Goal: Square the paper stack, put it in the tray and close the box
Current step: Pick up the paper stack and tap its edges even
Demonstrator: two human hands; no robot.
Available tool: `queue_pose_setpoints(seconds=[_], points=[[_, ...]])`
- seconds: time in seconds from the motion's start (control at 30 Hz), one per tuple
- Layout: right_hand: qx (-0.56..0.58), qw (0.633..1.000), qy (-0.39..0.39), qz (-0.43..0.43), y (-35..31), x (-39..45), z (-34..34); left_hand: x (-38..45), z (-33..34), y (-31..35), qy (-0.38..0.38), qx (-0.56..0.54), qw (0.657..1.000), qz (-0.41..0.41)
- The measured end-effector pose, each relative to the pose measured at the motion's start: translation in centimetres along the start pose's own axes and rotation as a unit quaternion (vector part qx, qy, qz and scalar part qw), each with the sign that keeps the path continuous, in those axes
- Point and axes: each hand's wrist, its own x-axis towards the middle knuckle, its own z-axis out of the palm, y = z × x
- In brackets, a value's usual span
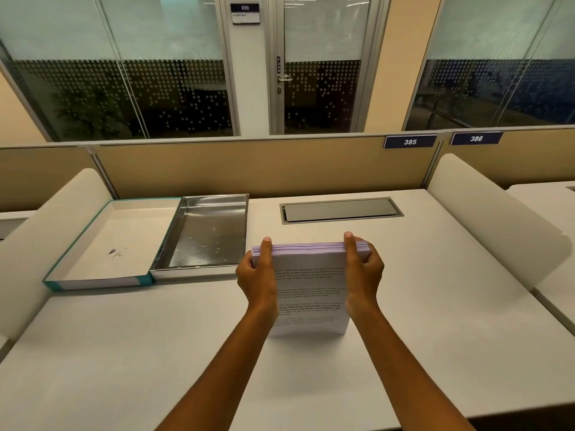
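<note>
A: Head view, quick. Where's the stack (311,290)?

B: Mid desk (435,275), stood on its bottom edge, printed face toward the camera. Left hand (258,278) wraps its left side, thumb over the top edge. Right hand (364,275) does the same on the right. Both closed on the paper, not spread wide.

A: Squared yet?

B: Looks close. Top edge reads as one even band w/ lilac tint, sides fairly flush. I'd say it's still the squaring step, or just at the end of it. Can't confirm the bottom edge is level.

A: Tray (211,237)?

B: Shiny metal, nothing in it, just left of the stack and a bit farther back. Touching it on its left is the lid (102,244): white inside, teal rim, lying open-side up. Whether the two are hinged or only butted together, can't tell.

A: So what's left?

B: Most of it, by my read. Paper not in the tray, box not closed. Next is a short carry left, lay it flat, then lid over.

A: Anything hidden?

B: Fingers behind the stack are out of sight. Print is too small to read. There's a dark smudge inside the lid, can't tell what it is. A grey flap (340,209) is set into the desk behind the stack. Desk's near edge and both elbows are cut off by the frame.
</note>
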Motion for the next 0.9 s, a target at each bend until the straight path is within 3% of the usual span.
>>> queue_pose_setpoints(seconds=[0.17,0.27,0.37,0.6,0.9], points=[[-0.004,0.999,-0.049,-0.011,0.7,0.0,-1.1,-0.2,-0.9,-0.3,-0.060,0.008,0.997,0.043],[0.006,0.992,-0.127,-0.021,2.6,0.2,-2.7,0.2,-2.9,-2.2,-0.161,0.017,0.983,0.086],[-0.016,0.978,-0.210,-0.014,5.1,0.7,-4.5,0.8,-5.4,-5.1,-0.212,0.085,0.968,0.101],[-0.108,0.950,-0.294,0.017,9.9,2.4,-7.1,1.7,-7.4,-8.8,-0.188,0.156,0.966,0.083],[-0.160,0.941,-0.299,-0.002,10.4,4.1,-7.2,2.3,-6.3,-8.7,-0.123,0.200,0.967,0.096]])
